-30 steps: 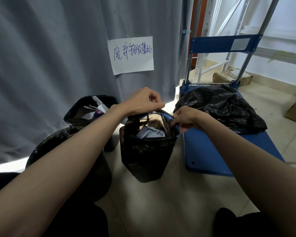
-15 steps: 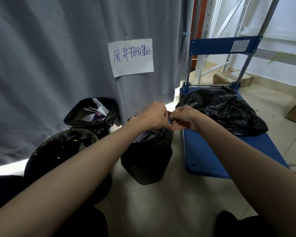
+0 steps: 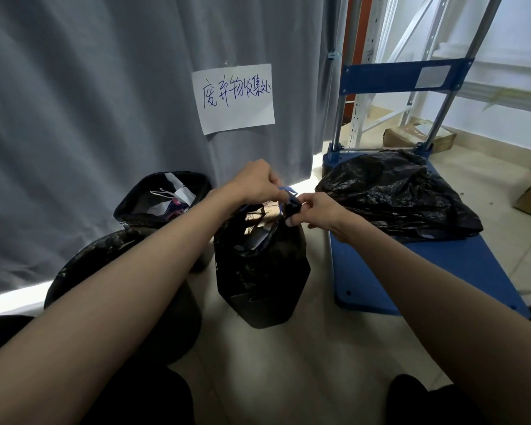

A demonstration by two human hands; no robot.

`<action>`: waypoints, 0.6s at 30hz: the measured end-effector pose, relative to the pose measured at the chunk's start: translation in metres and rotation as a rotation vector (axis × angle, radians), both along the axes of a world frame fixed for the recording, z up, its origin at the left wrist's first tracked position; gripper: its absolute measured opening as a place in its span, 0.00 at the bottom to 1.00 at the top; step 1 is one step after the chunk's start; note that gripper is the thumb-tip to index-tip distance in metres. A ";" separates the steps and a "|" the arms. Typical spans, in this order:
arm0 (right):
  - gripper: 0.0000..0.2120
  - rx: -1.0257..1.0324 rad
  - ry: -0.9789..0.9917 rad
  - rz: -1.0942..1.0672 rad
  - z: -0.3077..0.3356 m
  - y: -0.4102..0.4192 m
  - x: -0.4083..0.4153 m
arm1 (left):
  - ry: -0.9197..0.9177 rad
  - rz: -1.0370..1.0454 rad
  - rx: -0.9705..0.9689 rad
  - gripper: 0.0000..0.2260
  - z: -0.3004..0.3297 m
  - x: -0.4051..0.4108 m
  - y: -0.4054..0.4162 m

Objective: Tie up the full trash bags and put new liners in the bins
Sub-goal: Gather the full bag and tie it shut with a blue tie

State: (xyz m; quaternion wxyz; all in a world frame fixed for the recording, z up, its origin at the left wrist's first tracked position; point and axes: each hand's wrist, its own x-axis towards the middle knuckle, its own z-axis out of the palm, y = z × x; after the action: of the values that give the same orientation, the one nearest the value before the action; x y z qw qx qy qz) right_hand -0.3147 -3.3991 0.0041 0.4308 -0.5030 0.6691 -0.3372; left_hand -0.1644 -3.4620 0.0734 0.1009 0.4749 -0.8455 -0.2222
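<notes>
Grey curtain fabric (image 3: 74, 102) hangs behind a pale tiled floor (image 3: 288, 363), with a white handwritten paper sign (image 3: 235, 98) stuck to it; three black plastic-lined bins stand at its foot.

The middle black trash bag (image 3: 258, 271) stands on the floor just left of a blue flat platform trolley (image 3: 426, 271); its mouth is partly gathered, though paper rubbish can be seen through the gap on the left side. The left hand (image 3: 255, 182) is curled around the thin blue drawstring (image 3: 285, 191) above the bag; the right hand (image 3: 316, 210) pinches the bunched black neck of the bag between thumb and fingers; the two hands are close together, nearly touching.

By my reading the tying of this bag is under way but no finished knot is visible; the rear black bin with white paper scraps (image 3: 163, 197) lies open and untied; the near round black bin (image 3: 111, 271) is mostly hidden by the left forearm, so its state is unclear. A crumpled black plastic bag (image 3: 396, 194) lies on the trolley; whether it is tied I cannot tell. No bin has visibly had its full bag taken out, so fresh liners appear to remain entirely undone.
</notes>
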 end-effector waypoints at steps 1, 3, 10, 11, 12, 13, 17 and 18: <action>0.12 -0.039 0.028 -0.022 -0.001 -0.002 0.003 | 0.017 0.001 0.006 0.07 0.001 0.000 0.000; 0.12 -0.086 0.094 -0.039 -0.003 -0.007 0.005 | 0.047 0.012 0.006 0.06 0.002 0.001 0.001; 0.14 -0.048 0.258 0.041 -0.017 -0.010 0.003 | 0.278 0.129 0.054 0.08 0.021 0.019 -0.014; 0.15 -0.046 0.261 0.039 -0.019 -0.010 0.003 | 0.305 0.136 0.061 0.08 0.024 0.023 -0.015; 0.15 -0.040 0.272 0.035 -0.020 -0.011 0.002 | 0.351 0.148 0.069 0.08 0.027 0.026 -0.017; 0.15 -0.030 0.290 0.034 -0.021 -0.011 0.000 | 0.408 0.169 0.076 0.08 0.030 0.029 -0.019; 0.15 0.012 0.308 0.001 -0.030 -0.011 -0.005 | 0.517 0.225 0.057 0.06 0.038 0.035 -0.022; 0.16 0.016 0.316 -0.005 -0.031 -0.011 -0.006 | 0.516 0.214 0.063 0.06 0.038 0.036 -0.021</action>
State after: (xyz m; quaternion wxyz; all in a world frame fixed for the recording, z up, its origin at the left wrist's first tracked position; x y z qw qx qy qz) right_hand -0.3204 -3.4101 -0.0274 0.3233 -0.5446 0.7325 -0.2496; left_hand -0.1288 -3.4829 0.1114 0.3211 0.4922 -0.7295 -0.3500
